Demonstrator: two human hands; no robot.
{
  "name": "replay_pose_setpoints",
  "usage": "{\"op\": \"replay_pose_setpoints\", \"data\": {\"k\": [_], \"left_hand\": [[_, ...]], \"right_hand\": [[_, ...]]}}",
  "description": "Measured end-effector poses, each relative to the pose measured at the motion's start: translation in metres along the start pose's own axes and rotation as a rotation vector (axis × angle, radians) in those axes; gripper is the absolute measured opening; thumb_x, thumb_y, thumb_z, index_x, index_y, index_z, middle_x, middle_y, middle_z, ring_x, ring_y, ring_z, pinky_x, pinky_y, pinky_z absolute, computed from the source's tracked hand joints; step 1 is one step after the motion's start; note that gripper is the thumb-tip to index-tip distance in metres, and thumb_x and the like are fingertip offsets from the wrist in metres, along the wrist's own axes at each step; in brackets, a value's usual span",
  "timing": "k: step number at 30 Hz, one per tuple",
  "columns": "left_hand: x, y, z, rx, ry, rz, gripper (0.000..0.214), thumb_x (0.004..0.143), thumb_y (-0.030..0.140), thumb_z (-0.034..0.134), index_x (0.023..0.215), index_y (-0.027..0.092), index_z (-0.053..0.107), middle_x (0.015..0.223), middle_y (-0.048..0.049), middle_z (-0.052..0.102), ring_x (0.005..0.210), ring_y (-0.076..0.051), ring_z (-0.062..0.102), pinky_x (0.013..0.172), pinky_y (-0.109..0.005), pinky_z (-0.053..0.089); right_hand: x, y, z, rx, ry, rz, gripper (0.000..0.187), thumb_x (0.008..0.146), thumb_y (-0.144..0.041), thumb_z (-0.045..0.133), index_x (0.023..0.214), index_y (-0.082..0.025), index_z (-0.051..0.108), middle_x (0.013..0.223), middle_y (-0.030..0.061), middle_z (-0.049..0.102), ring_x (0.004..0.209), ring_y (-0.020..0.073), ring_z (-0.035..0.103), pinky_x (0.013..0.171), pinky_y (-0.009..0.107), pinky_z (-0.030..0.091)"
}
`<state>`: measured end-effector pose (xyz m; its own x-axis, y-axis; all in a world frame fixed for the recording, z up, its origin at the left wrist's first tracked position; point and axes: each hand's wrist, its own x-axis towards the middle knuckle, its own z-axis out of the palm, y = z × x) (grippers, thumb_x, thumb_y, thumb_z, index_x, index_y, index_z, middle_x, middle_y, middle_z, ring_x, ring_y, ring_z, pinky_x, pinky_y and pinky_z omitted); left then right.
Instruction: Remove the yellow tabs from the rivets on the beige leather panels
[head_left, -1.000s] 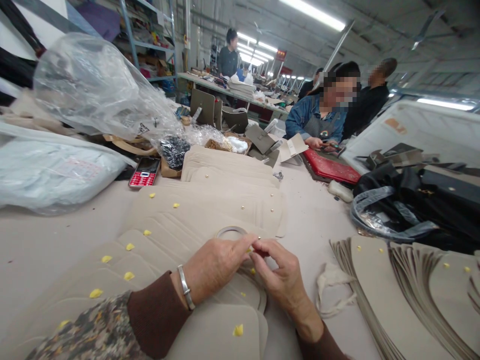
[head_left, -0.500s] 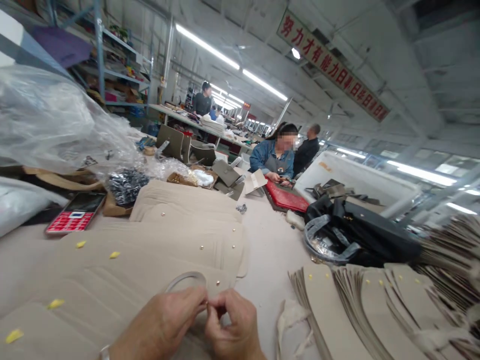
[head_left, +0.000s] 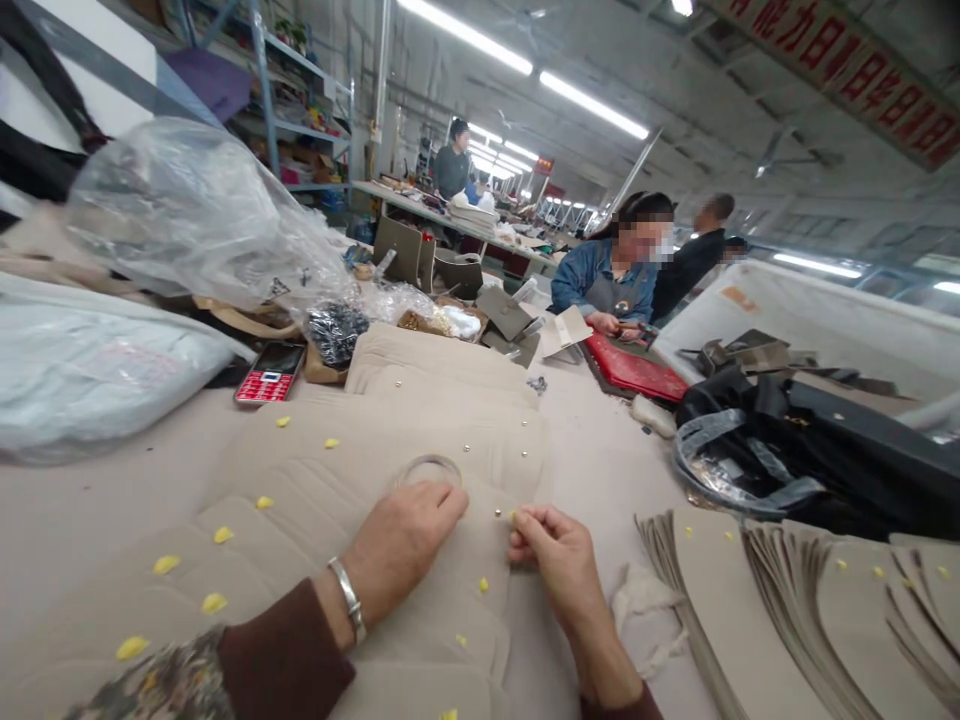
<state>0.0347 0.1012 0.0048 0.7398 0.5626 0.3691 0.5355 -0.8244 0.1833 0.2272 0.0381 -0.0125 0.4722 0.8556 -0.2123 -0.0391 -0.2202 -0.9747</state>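
Observation:
My left hand (head_left: 412, 535), with a silver bracelet on its wrist, is closed at the edge of a thin pale ring (head_left: 431, 462) like a narrow tape roll. The ring stands just behind my fingers, over the stacked beige panels (head_left: 360, 560). To the right, my right hand (head_left: 559, 560) pinches a tiny yellow tab (head_left: 514, 516) between thumb and forefinger. Right beside that pinch is a small metal stud (head_left: 498, 512) on a panel. Several yellow tabs (head_left: 223, 535) dot the overlapping panels.
Fanned beige strips (head_left: 712, 600) lie at right, with a black bag (head_left: 787, 440) behind them. A red-keyed phone (head_left: 270, 375) and plastic bags (head_left: 105, 360) are at left. Across the table, a person (head_left: 611, 270) works over a red pad (head_left: 634, 368).
My hands were together at the fingertips and have come apart; the right one is now beside the stud. The ring stayed with my left hand. The view has swung left.

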Motion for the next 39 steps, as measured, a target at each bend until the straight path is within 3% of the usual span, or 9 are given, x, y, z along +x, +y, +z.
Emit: {"op": "replay_pose_setpoints", "data": {"k": [3,7,17,22,25,27,31,35,39], "left_hand": [[0.004,-0.009,-0.002,0.061,-0.181,-0.046,0.013,0.09,0.006,0.047,0.088,0.017,0.056,0.088,-0.0053,0.06,0.081,-0.021,0.053,0.068,-0.031,0.046],[0.006,-0.007,-0.002,0.045,-0.248,-0.057,0.011,0.092,0.01,0.047,0.09,0.017,0.056,0.092,-0.0068,0.059,0.086,-0.023,0.051,0.07,-0.034,0.047],[0.001,-0.005,-0.001,0.024,-0.258,-0.082,0.013,0.091,0.009,0.046,0.09,0.017,0.056,0.092,-0.0069,0.057,0.087,-0.023,0.049,0.069,-0.034,0.047],[0.001,-0.005,-0.001,0.045,-0.273,-0.1,0.015,0.09,0.007,0.045,0.091,0.016,0.057,0.091,-0.0069,0.056,0.086,-0.022,0.049,0.07,-0.033,0.046],[0.0,-0.005,-0.002,0.058,-0.281,-0.097,0.015,0.09,0.006,0.045,0.091,0.016,0.057,0.09,-0.0069,0.056,0.084,-0.022,0.05,0.07,-0.034,0.046],[-0.001,-0.005,-0.002,0.062,-0.281,-0.096,0.016,0.089,0.005,0.045,0.091,0.017,0.056,0.09,-0.0067,0.056,0.083,-0.023,0.051,0.07,-0.035,0.046],[-0.002,-0.005,-0.001,0.072,-0.285,-0.113,0.017,0.089,0.005,0.044,0.092,0.018,0.055,0.089,-0.0061,0.056,0.08,-0.022,0.052,0.069,-0.035,0.046],[-0.002,-0.004,-0.001,0.087,-0.29,-0.108,0.017,0.09,0.006,0.044,0.092,0.018,0.055,0.088,-0.0052,0.055,0.08,-0.02,0.052,0.07,-0.032,0.045],[0.002,-0.005,-0.012,0.107,-0.275,-0.153,0.02,0.09,0.004,0.04,0.093,0.018,0.055,0.088,-0.0052,0.057,0.079,-0.02,0.052,0.07,-0.032,0.045]], "right_hand": [[0.005,0.005,0.0,-0.058,-0.031,-0.008,0.037,0.064,-0.045,0.077,0.075,-0.01,0.068,0.055,0.0006,0.063,0.046,0.012,0.059,0.049,0.023,0.05],[0.006,0.006,0.005,-0.184,-0.053,-0.036,0.031,0.068,-0.042,0.072,0.069,-0.012,0.066,0.052,-0.0004,0.061,0.044,0.0109,0.056,0.046,0.021,0.047],[0.012,0.008,0.012,-0.621,-0.044,-0.25,0.022,0.079,-0.035,0.058,0.068,-0.017,0.065,0.051,-0.0018,0.057,0.043,0.0116,0.053,0.041,0.02,0.043],[0.009,0.008,0.008,-0.612,-0.003,-0.208,0.027,0.078,-0.036,0.061,0.098,-0.018,0.061,0.047,-0.007,0.054,0.036,0.0122,0.049,0.035,0.02,0.04],[0.003,0.01,0.002,-0.545,-0.04,-0.182,0.023,0.081,-0.041,0.058,0.084,-0.018,0.063,0.051,-0.0035,0.058,0.043,0.0137,0.054,0.039,0.021,0.044],[0.0,0.011,0.001,-0.59,-0.054,-0.246,0.024,0.082,-0.039,0.056,0.076,-0.018,0.066,0.054,-0.0009,0.061,0.05,0.0149,0.058,0.046,0.023,0.046],[0.0,0.011,0.004,-0.769,-0.018,-0.429,0.023,0.084,-0.032,0.055,0.073,-0.019,0.071,0.065,0.003,0.068,0.061,0.0167,0.062,0.06,0.025,0.045],[0.005,0.008,0.011,-0.842,-0.007,-0.492,0.022,0.085,-0.028,0.055,0.073,-0.019,0.071,0.07,0.0028,0.071,0.065,0.0168,0.063,0.064,0.026,0.043],[0.005,0.005,0.009,-0.906,-0.093,-0.581,0.022,0.088,-0.026,0.051,0.076,-0.02,0.069,0.07,0.0019,0.069,0.067,0.0169,0.063,0.066,0.026,0.043]]}}
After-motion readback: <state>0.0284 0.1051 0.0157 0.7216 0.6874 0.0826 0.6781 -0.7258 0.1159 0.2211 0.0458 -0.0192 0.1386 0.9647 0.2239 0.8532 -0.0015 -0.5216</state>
